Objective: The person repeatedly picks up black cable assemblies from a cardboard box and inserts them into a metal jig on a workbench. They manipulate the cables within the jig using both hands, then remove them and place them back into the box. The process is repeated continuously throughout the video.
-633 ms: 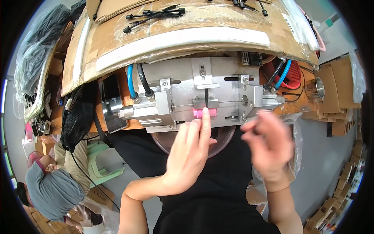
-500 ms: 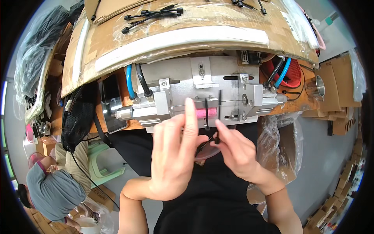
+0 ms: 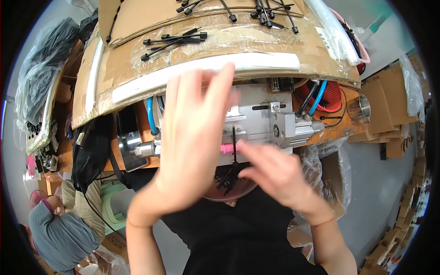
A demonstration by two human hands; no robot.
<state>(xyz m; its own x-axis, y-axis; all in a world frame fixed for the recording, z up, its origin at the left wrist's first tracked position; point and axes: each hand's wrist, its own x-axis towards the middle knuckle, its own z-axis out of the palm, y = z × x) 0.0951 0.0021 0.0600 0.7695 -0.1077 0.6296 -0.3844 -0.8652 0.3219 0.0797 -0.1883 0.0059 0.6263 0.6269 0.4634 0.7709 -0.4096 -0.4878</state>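
Observation:
My left hand point(image 3: 195, 123), blurred by motion, is raised over the left part of a metal fixture point(image 3: 259, 118), fingers stretched up toward the cardboard; I see nothing in it. Lower right of it is my right hand point(image 3: 279, 176), thumb and fingers apart, nothing visible between them. Its fingertips are close to a thin black rod point(image 3: 234, 142) that stands upright in the picture, in front of a pink piece point(image 3: 226, 148) on the fixture. Below, a round bowl point(image 3: 220, 198) holds several black parts point(image 3: 227, 181). My left hand hides the fixture's left cylinder.
Black rods with thick ends point(image 3: 176, 41) lie on the cardboard point(image 3: 123, 59) behind the fixture. Blue hoses point(image 3: 317, 98) run to the fixture. A red basket point(image 3: 327, 98), a metal cup point(image 3: 359, 107) and a phone point(image 3: 129, 137) are on the table. Another person point(image 3: 64, 233) is at lower left.
My left hand has moved up toward the cardboard. The black rod that my right hand was pinching no longer shows in it, and its fingers have parted. The view has shifted slightly.

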